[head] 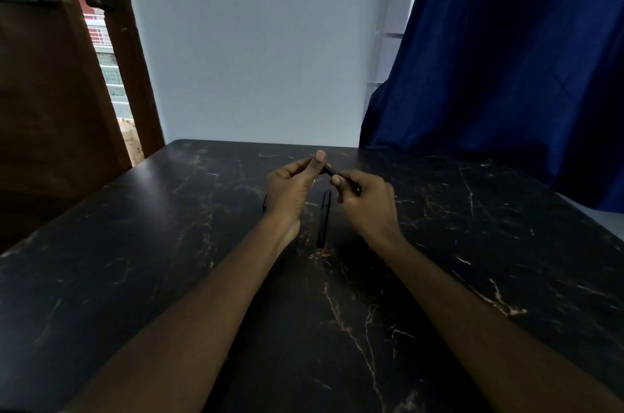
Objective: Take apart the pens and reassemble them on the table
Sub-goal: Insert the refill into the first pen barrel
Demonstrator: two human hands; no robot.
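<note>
Both hands are up mid-frame over the dark marble table (141, 243): left hand (290, 189) and right hand (366, 201) each pinching an end of one black pen (332, 172). Another pen (323, 218) lies flat just below, between the wrists.

No readable text, label, brand, number or sign appears anywhere in view. The black pen (341, 177) held between the two hands shows no legible print, and the dark marbled tabletop (135, 243) carries only pale veins.
</note>
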